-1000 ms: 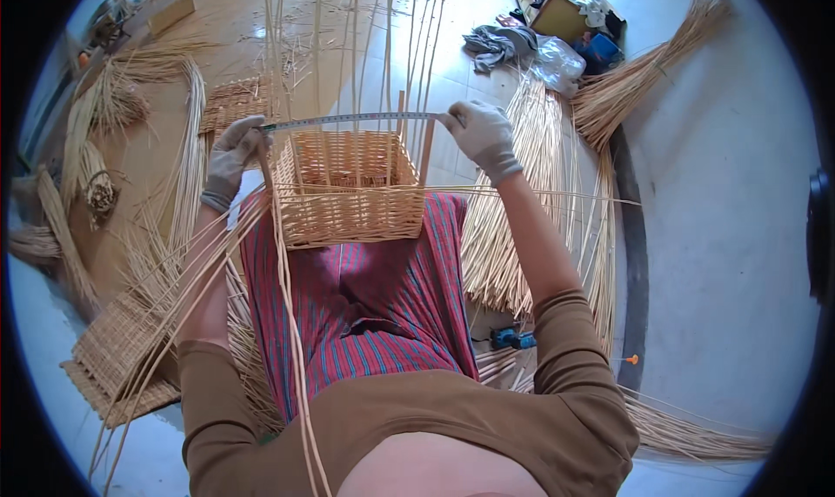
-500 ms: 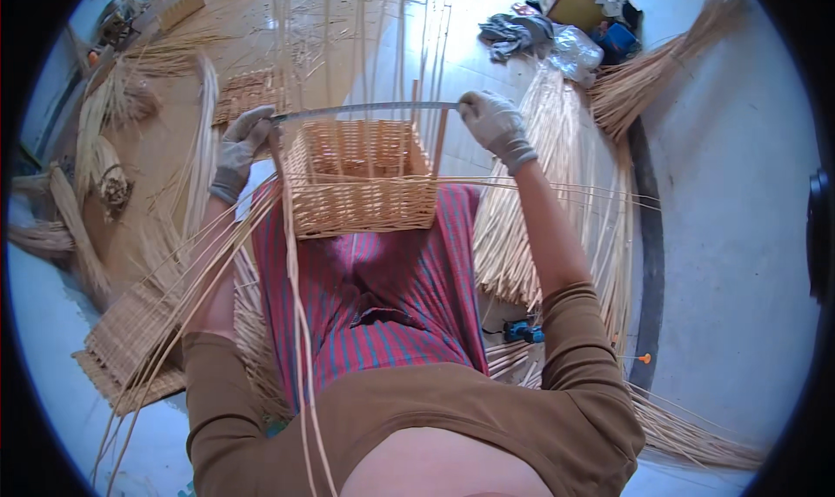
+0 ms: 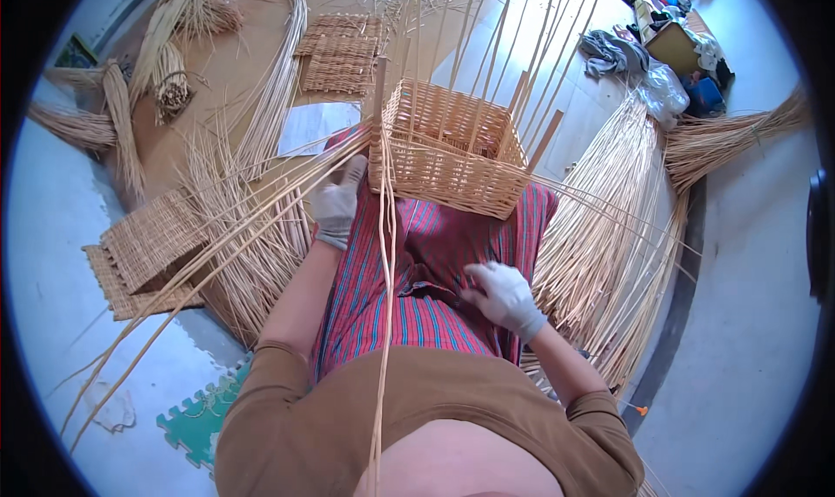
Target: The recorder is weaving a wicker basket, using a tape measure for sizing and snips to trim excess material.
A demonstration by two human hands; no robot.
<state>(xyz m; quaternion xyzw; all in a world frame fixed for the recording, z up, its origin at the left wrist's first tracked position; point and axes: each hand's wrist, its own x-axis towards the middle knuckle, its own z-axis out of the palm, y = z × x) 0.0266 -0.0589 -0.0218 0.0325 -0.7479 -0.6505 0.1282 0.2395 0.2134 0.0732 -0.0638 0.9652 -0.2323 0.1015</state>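
Basket: we see a boxy, open-topped wicker basket (image 3: 448, 173) at the knees, its front wall closely woven from pale golden strands, with the lower edge over the striped cloth (image 3: 409, 336).
Stakes and slats: thin, straight stakes (image 3: 496, 45) rise from the weave in loose rows; flat, browner wooden slats (image 3: 545, 140) stand at the corners.
Loose strands: a smooth, slightly wavy pair (image 3: 387, 280) hangs from the front left corner across the lap and brown top (image 3: 322, 401); more fan out to the lower left, and a few thin ones stretch right.
Left hand: gloved in pale knit, the left hand (image 3: 335, 199) is just beside the basket's left end, below the strands; we cannot tell whether its fingers are closed on anything.
Right hand: also gloved, the right hand (image 3: 504, 297) is over the lap, thumb and fingers curled but apart.
Box: at upper right, an open box (image 3: 674, 49) is heaped with mixed bits, a clear, crinkled plastic bag (image 3: 665, 95) and crumpled grey cloth (image 3: 613, 53) beside it.
Floor: we find coarse, flat woven panels (image 3: 152, 240) at left, bristly straw-coloured bundles (image 3: 600, 219) at right, and a green, jigsaw-edged mat (image 3: 200, 419).
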